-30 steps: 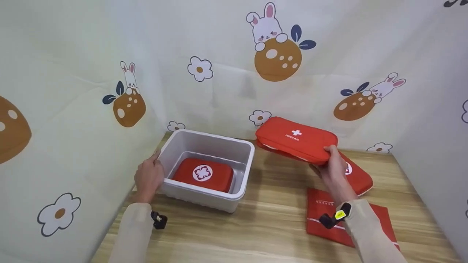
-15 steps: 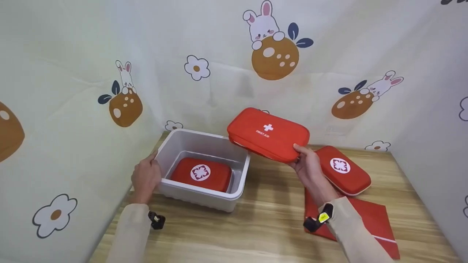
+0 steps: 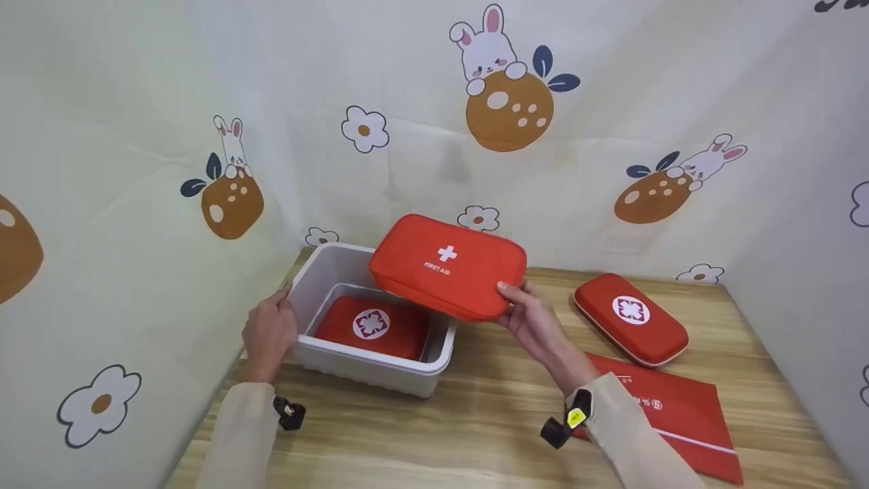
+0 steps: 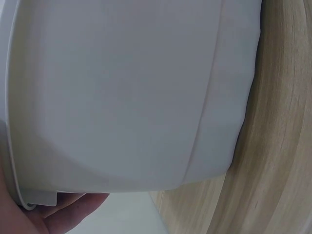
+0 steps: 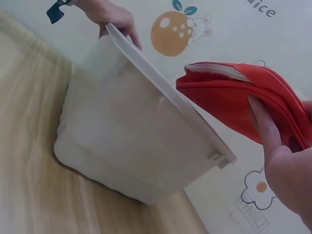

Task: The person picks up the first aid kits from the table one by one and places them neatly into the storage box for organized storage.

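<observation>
A red first aid pouch [image 3: 451, 272] with a white cross hangs tilted over the right part of a light grey plastic bin [image 3: 370, 356]. My right hand [image 3: 536, 326] grips the pouch by its near right corner, thumb on top and fingers underneath; the right wrist view shows the fingers beneath its red fabric. Inside the bin lies a red hard case [image 3: 380, 327] with a round white emblem, partly covered by the pouch. My left hand [image 3: 269, 333] holds the bin's left rim; in the left wrist view its fingers curl under that rim [image 4: 41, 197].
On the right of the wooden table [image 3: 489, 435] sits another red case [image 3: 631, 319] with a round emblem. A flat red folder-like pouch [image 3: 686, 414] lies in front of it, partly under my right sleeve. A printed cloth [image 3: 421, 163] stands behind and beside the table.
My right hand has carried the first aid pouch leftward, from above the right-hand case to over the bin. The left hand stays on the bin's rim.
</observation>
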Action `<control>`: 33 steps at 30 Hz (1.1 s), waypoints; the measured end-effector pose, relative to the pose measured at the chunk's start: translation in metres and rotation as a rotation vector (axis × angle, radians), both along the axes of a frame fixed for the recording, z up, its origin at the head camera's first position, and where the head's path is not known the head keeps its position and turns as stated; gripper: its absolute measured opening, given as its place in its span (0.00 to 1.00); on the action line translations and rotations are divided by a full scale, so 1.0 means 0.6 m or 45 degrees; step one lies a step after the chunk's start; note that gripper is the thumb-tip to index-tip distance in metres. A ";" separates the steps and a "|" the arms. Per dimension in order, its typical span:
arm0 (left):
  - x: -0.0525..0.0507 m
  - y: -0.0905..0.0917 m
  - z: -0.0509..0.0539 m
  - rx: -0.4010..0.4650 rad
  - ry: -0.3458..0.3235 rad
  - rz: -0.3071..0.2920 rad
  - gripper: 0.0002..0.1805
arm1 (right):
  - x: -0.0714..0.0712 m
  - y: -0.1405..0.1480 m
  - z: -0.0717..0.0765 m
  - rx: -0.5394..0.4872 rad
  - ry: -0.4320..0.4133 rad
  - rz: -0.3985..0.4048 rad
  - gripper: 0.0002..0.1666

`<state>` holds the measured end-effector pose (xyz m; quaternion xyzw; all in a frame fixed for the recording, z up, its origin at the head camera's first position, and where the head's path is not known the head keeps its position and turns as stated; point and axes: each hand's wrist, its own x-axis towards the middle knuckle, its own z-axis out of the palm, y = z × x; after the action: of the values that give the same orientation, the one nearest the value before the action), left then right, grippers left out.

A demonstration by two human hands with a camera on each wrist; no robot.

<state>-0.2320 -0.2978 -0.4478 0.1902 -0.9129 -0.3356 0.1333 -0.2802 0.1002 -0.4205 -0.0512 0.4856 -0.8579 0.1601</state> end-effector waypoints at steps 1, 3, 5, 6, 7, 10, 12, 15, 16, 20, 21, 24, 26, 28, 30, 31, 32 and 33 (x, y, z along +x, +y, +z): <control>0.000 0.000 0.000 -0.001 -0.004 0.000 0.28 | 0.002 -0.004 -0.001 0.011 0.007 0.028 0.21; 0.000 0.002 0.002 -0.005 -0.006 -0.001 0.28 | 0.005 -0.013 -0.001 0.026 0.018 0.076 0.19; 0.000 0.002 0.002 0.003 -0.010 0.000 0.28 | 0.007 -0.023 -0.002 0.032 0.031 0.117 0.18; 0.000 0.003 0.002 0.005 -0.011 0.000 0.28 | 0.008 -0.027 -0.002 0.033 0.032 0.129 0.18; 0.001 0.003 0.002 0.013 -0.012 -0.003 0.28 | 0.009 -0.032 -0.002 0.032 0.031 0.141 0.18; 0.001 0.003 0.002 0.020 -0.010 -0.005 0.28 | 0.011 -0.045 -0.002 0.037 0.027 0.168 0.17; 0.001 0.003 0.002 0.020 -0.002 -0.004 0.28 | 0.014 -0.054 0.000 0.044 0.022 0.185 0.17; 0.000 0.002 0.001 0.019 0.000 0.002 0.28 | 0.018 -0.065 0.003 0.055 0.020 0.218 0.16; 0.000 0.002 0.001 0.014 0.003 0.007 0.28 | 0.019 -0.069 0.004 0.059 0.024 0.228 0.15; -0.001 0.002 0.001 0.018 -0.005 0.002 0.28 | 0.022 -0.084 0.007 0.068 0.047 0.272 0.16; -0.001 0.002 0.001 0.014 0.000 0.002 0.28 | 0.023 -0.088 0.008 0.073 0.051 0.284 0.16; -0.001 0.000 0.000 0.002 0.017 0.003 0.28 | 0.026 -0.100 0.009 0.089 0.050 0.329 0.19; -0.002 0.000 0.000 0.007 0.021 -0.001 0.28 | 0.028 -0.109 0.008 0.108 0.035 0.352 0.20; -0.003 -0.001 0.000 0.015 0.015 -0.011 0.28 | 0.029 -0.118 0.006 0.129 0.019 0.363 0.22; -0.003 0.000 0.000 0.030 0.005 -0.020 0.28 | 0.030 -0.127 0.004 0.151 -0.004 0.362 0.22; -0.003 0.000 0.000 0.040 -0.004 -0.019 0.28 | 0.030 -0.131 0.003 0.158 -0.018 0.359 0.22; -0.002 0.000 0.000 0.039 -0.008 -0.017 0.28 | 0.030 -0.136 0.003 0.164 -0.034 0.356 0.21; -0.002 0.000 0.000 0.041 -0.014 -0.018 0.28 | 0.031 -0.141 0.003 0.169 -0.048 0.355 0.21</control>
<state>-0.2334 -0.2980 -0.4480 0.1877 -0.9095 -0.3501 0.1226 -0.2617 0.0158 -0.4187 -0.0913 0.5264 -0.7941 0.2898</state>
